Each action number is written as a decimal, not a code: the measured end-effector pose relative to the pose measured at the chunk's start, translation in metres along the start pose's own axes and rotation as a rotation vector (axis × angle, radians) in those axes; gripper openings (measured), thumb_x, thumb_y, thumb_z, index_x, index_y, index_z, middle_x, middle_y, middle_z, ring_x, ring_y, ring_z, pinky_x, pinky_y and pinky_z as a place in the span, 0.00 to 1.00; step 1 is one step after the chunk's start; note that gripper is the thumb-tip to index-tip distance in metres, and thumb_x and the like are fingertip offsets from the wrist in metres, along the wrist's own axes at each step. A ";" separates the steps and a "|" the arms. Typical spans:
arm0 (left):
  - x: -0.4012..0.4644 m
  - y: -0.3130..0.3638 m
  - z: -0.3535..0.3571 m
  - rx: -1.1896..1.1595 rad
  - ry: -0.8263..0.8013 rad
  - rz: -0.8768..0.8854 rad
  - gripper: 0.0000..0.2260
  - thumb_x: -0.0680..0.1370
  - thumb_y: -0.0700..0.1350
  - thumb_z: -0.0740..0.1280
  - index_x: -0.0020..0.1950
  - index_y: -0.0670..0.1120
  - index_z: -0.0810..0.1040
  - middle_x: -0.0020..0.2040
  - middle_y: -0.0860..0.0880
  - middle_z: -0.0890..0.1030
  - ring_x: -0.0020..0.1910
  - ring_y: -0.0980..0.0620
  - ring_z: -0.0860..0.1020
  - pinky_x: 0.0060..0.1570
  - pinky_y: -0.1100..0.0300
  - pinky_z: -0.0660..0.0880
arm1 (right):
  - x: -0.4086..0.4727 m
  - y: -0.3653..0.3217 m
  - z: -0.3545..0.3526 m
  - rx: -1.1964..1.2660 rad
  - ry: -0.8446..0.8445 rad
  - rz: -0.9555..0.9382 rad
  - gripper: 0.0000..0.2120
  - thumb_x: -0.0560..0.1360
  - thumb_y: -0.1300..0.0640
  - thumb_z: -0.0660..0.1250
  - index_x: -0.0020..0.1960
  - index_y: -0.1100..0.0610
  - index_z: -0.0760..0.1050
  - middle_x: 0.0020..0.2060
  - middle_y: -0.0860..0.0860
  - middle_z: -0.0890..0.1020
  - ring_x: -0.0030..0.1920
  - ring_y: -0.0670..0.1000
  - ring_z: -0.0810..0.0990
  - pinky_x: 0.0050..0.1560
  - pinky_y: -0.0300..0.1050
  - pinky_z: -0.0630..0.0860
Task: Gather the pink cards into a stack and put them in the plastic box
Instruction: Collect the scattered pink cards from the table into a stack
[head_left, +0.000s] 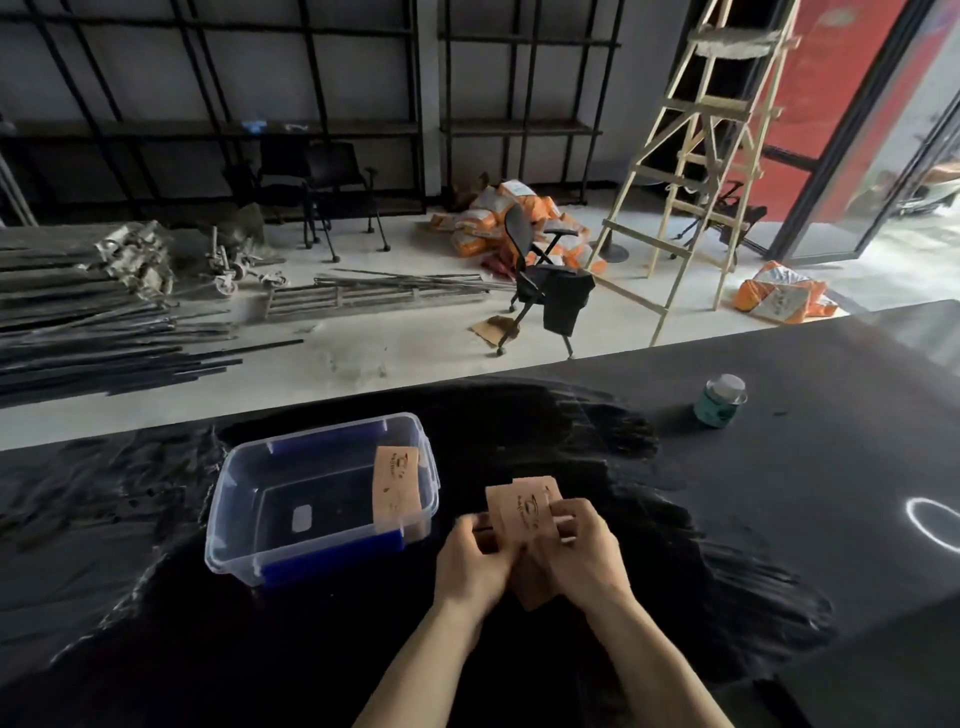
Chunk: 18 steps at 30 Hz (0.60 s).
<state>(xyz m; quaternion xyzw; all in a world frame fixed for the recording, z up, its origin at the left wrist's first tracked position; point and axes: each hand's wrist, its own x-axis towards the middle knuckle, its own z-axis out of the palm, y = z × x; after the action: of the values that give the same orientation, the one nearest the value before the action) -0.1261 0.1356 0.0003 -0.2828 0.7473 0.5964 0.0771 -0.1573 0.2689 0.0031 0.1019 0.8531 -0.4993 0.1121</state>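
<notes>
A loose bunch of pink cards (524, 512) with dark print is held between both hands just right of the plastic box. My left hand (470, 561) grips their left edge and my right hand (584, 551) grips the right edge. The cards are fanned and uneven, with one corner poking out below the hands. The clear plastic box (249, 519) with blue clips stands open on the black table. Inside it, pink cards (397, 483) lean against the right wall.
A green-labelled jar (719, 402) with a clear lid stands at the far right of the black table (779, 519). A white ring of light lies at the right edge. Beyond the table are a floor with metal rods, chairs, sacks and a wooden ladder.
</notes>
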 end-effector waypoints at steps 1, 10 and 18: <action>0.005 0.005 0.007 0.024 0.015 0.013 0.25 0.73 0.49 0.77 0.68 0.48 0.75 0.62 0.48 0.83 0.56 0.51 0.82 0.59 0.54 0.81 | 0.007 -0.001 -0.004 -0.030 0.016 -0.005 0.12 0.76 0.60 0.72 0.58 0.50 0.77 0.46 0.46 0.85 0.43 0.47 0.86 0.44 0.47 0.85; 0.037 0.022 0.044 0.274 0.127 0.005 0.21 0.74 0.50 0.73 0.66 0.49 0.78 0.60 0.48 0.84 0.60 0.47 0.82 0.62 0.53 0.78 | 0.047 -0.001 -0.005 -0.192 0.121 0.000 0.14 0.75 0.59 0.68 0.59 0.50 0.82 0.52 0.48 0.88 0.45 0.51 0.83 0.40 0.41 0.75; 0.049 0.010 0.046 0.272 0.079 -0.113 0.34 0.75 0.58 0.72 0.76 0.44 0.69 0.72 0.44 0.76 0.70 0.44 0.76 0.66 0.53 0.73 | 0.056 0.014 -0.009 -0.214 0.037 0.125 0.28 0.80 0.49 0.67 0.78 0.54 0.68 0.68 0.54 0.79 0.67 0.55 0.79 0.65 0.50 0.77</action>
<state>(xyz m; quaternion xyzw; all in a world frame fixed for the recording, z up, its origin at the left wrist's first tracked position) -0.1822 0.1633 -0.0257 -0.3344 0.8065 0.4729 0.1186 -0.2072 0.2872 -0.0208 0.1516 0.8955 -0.3952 0.1376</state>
